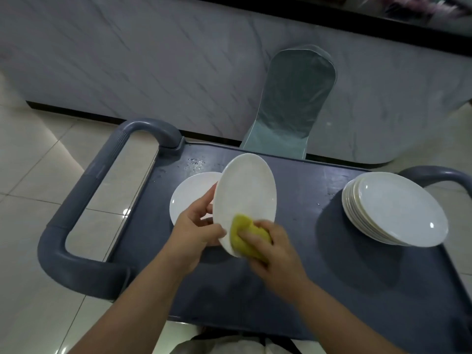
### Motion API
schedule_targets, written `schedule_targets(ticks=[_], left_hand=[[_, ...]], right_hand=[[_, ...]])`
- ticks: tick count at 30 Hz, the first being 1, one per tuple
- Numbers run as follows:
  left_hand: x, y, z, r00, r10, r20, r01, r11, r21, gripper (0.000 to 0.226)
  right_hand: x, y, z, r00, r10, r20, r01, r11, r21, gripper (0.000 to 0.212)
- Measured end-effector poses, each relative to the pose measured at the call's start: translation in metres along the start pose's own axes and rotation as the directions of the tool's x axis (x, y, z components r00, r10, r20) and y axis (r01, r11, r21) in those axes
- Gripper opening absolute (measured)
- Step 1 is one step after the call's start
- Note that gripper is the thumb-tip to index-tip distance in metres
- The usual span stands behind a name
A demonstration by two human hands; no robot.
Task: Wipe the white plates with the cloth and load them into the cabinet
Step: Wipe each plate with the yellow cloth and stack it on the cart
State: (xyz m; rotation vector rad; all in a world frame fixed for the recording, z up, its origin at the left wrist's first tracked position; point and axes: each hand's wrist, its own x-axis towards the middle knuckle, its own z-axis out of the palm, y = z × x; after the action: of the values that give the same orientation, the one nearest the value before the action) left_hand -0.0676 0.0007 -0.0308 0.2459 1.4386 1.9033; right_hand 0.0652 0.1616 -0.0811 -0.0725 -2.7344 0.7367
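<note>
Left hand [195, 227] grips tilted plate [245, 195]; right hand [272, 247] presses cloth [244, 232] on it

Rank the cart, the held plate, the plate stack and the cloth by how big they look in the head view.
1. The cart.
2. The held plate and the stack look alike; the plate is tilted and nearer, so unranked.
3. The cloth, partly under the right hand.

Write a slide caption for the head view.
Left hand holds a white plate; right hand presses a yellow cloth against it.
</note>
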Motion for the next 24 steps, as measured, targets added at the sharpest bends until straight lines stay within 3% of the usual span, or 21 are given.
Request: schedule_targets(ticks=[2, 5, 8, 11, 13, 15, 17, 18, 20, 21, 24], left_hand=[[-0.004, -0.002, 0.003, 1.000, 0.000, 0.006, 0.000, 0.999, 0.054, 0.082], [-0.012, -0.011, 0.021, 0.996, -0.059, 0.069, 0.051, 0.993, 0.106, 0.082], [-0.008, -0.014, 0.034, 0.993, -0.072, 0.098, 0.064, 0.995, 0.079, 0.080], [0.000, -0.007, 0.026, 0.998, -0.057, 0.037, 0.057, 0.998, 0.007, 0.077], [0.002, -0.003, 0.016, 0.999, -0.029, -0.020, 0.030, 0.998, 0.050, 0.076], [0.003, 0.002, 0.008, 0.997, 0.029, -0.070, -0.018, 0.988, 0.152, 0.067], [0.007, 0.008, 0.003, 0.989, 0.112, -0.095, -0.087, 0.969, 0.231, 0.051], [0.009, 0.012, 0.003, 0.982, 0.160, -0.103, -0.128, 0.955, 0.267, 0.040], [0.013, 0.019, 0.010, 0.958, 0.260, -0.123, -0.196, 0.902, 0.384, 0.025], [0.014, 0.021, 0.015, 0.940, 0.319, -0.120, -0.228, 0.851, 0.474, 0.022], [0.017, 0.019, 0.037, 0.869, 0.492, 0.042, -0.349, 0.552, 0.757, 0.017]], right_hand=[[-0.022, 0.032, -0.011, 0.993, 0.119, -0.004, -0.119, 0.992, -0.031, 0.051], [0.013, 0.059, -0.036, 0.920, 0.346, -0.181, -0.354, 0.935, -0.009, 0.052], [0.058, 0.028, -0.041, 0.943, 0.193, -0.271, -0.197, 0.980, 0.012, 0.045], [0.032, 0.002, -0.021, 0.984, -0.085, -0.154, 0.082, 0.996, -0.024, 0.043], [-0.002, 0.017, -0.020, 0.990, -0.133, -0.057, 0.131, 0.991, -0.032, 0.047], [-0.018, 0.041, -0.033, 0.997, 0.034, -0.070, -0.035, 0.999, -0.011, 0.051], [-0.017, 0.053, -0.054, 0.945, 0.299, -0.131, -0.275, 0.946, 0.173, 0.050], [-0.010, 0.054, -0.067, 0.908, 0.377, -0.183, -0.317, 0.904, 0.289, 0.048], [0.011, 0.050, -0.094, 0.868, 0.418, -0.268, -0.272, 0.851, 0.449, 0.047], [0.025, 0.042, -0.106, 0.884, 0.388, -0.259, -0.227, 0.844, 0.487, 0.049], [0.062, 0.006, -0.119, 0.981, 0.171, -0.092, -0.131, 0.932, 0.337, 0.051]])
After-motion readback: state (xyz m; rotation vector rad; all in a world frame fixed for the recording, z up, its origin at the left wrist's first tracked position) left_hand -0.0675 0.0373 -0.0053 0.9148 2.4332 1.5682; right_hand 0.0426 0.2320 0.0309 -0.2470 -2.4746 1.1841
